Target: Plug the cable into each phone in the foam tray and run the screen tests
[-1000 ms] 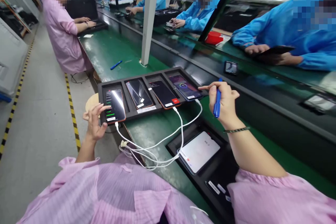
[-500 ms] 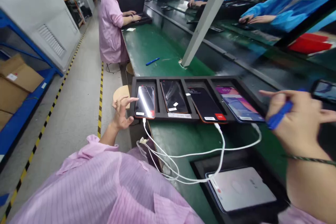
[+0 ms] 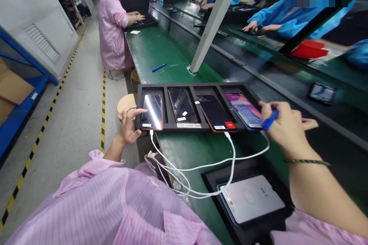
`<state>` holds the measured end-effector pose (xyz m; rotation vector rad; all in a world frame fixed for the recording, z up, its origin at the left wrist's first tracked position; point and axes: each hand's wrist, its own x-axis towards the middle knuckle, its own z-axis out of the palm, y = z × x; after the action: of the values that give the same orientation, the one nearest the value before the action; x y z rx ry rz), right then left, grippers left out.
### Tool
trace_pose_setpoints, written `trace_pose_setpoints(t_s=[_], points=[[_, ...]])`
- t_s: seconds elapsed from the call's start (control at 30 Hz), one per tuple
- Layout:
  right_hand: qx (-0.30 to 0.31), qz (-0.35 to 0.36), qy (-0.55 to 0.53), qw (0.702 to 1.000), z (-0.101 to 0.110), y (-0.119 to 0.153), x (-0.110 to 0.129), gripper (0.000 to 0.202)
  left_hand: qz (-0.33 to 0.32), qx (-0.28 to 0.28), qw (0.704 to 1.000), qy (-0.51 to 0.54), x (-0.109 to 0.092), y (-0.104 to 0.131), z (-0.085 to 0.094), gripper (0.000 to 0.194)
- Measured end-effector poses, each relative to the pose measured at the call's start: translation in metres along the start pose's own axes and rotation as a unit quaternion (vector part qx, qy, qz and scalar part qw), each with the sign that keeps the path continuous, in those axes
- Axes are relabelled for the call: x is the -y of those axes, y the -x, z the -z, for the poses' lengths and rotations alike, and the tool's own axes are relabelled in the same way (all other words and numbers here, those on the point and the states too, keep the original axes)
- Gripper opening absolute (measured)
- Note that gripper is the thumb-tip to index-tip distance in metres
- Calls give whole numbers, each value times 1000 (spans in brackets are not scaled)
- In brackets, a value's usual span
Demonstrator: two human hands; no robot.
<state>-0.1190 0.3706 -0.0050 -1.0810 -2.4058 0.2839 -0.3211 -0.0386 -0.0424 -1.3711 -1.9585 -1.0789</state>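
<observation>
A black tray [image 3: 186, 126] with compartments holds several phones. My left hand [image 3: 128, 122] is open beside its left end, index finger reaching over the leftmost phone [image 3: 152, 111], whose screen reflects a bright streak. A dark phone [image 3: 183, 105] with a small white sticker lies in the second compartment. The third phone [image 3: 216, 111] has a red label. At the tray's right end, my right hand [image 3: 283, 122] is closed on a blue pen [image 3: 270, 119], beside the phone with a colourful screen [image 3: 243, 109]. White cables run from three phones.
A lower black tray [image 3: 211, 180] holds a phone with a pale screen [image 3: 254, 199]. Another blue pen [image 3: 159, 67] lies on the green table [image 3: 169, 51] near a white post [image 3: 214, 26]. A person in pink [image 3: 113, 26] stands ahead; people in blue work across the line.
My right hand has moved left with the blue pen, to the edge of the rightmost phone. The view has shifted slightly; my left hand keeps its place by the leftmost phone.
</observation>
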Motion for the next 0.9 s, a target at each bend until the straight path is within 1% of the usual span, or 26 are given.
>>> trace_pose_setpoints(t_s=[0.07,0.13,0.23,0.33,0.4,0.53,0.67,0.73,0.8,0.9], points=[[-41,3,-14,999,-4,-2,1,37,2,-2,1000,-1,0,0,2,63],[-55,24,-30,998,-2,-3,-1,38,3,-4,1000,-1,0,0,3,63],[-28,53,-46,997,9,0,-5,38,1,-6,1000,10,0,1,1,64],[10,54,-72,996,22,7,-3,40,-4,0,1000,25,2,2,-3,65],[25,54,-88,994,26,9,1,43,0,8,1000,28,3,2,-6,67],[34,45,-81,995,17,7,5,49,-8,-3,1000,25,3,-2,-7,65],[-25,10,-58,998,6,2,3,49,-35,-22,999,32,1,-7,-5,61],[-37,2,-68,997,5,2,3,49,-38,-26,999,29,0,-8,-5,62],[-27,4,-90,996,8,3,3,47,-36,-27,999,22,1,-7,-6,62],[-5,25,-112,993,13,5,3,47,-28,-28,999,7,3,-4,-8,63]])
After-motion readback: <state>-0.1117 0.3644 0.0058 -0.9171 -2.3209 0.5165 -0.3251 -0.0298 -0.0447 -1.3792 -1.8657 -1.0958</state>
